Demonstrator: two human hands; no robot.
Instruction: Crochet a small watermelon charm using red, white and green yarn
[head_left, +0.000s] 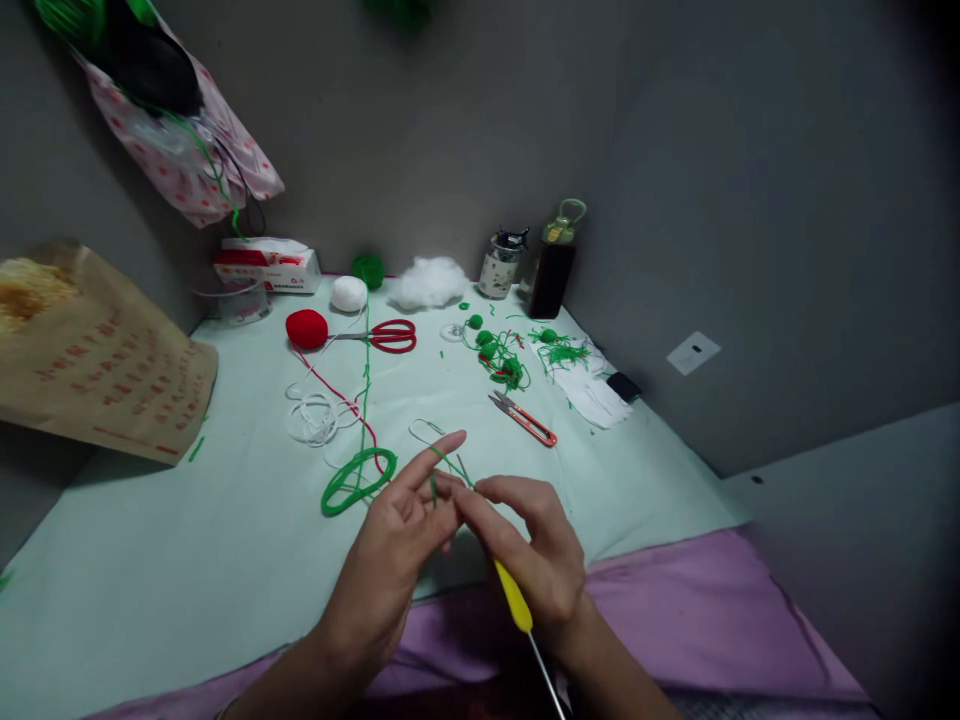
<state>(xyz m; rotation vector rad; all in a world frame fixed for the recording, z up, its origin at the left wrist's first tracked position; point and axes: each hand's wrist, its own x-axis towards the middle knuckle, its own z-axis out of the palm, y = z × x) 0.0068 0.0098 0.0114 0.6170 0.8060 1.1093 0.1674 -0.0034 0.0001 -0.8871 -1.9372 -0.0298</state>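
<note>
My left hand (409, 535) has its index finger stretched out with green yarn (452, 463) over it, the thumb and other fingers pinched together near the centre. Touching its fingertips, my right hand (536, 545) grips a crochet hook with a yellow handle (513, 597); its metal shaft runs down to the bottom edge. Whatever small piece lies between the fingertips is mostly hidden. Left of my hands lies a loop of green yarn (328, 494), with a red strand (330, 385) reaching it from the red yarn ball (307, 329).
Red-handled scissors (394, 336), orange snips (527, 420), a white yarn ball (349, 294) and green pieces (510, 372) lie on the pale cloth (247, 540). A paper bag (120, 370) stands left; a jar (498, 272) and bottle (553, 270) stand at the back.
</note>
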